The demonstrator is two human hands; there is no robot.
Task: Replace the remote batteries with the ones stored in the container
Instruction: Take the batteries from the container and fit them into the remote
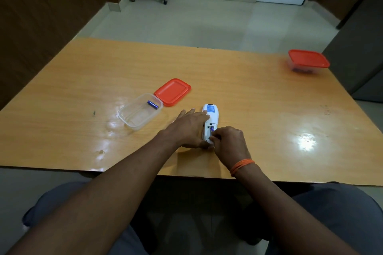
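Ok, remote point(211, 118) is face-down on the table point(259, 93), battery bay open toward me, long axis running away from me, nose pointing to the far edge. My left hand point(186, 128) lies flat over the remote's left side, fingers spread and released, pinning it, not gripping. Right hand point(229, 142) is at the near end of the bay, fingers pinched in on a blue battery point(212, 129) that sits partly in the slot; can't tell if it's fully seated or which way it's going. Key relation: the slot runs along the remote's length, so the battery has to lie parallel to that axis, and the right hand is nearer, right on it. Open clear container point(141, 112) sits to the left, well apart from the remote, w/ one more blue battery point(153, 104) inside at its far right corner, lying slantwise. Left hand is the nearer one for that grab, I reckon. Red lid point(172, 91) lies just beyond the container, touching its corner. A second box w/ red lid on point(308, 61) is far right, near the table's edge. Battery cover: not visible to me.
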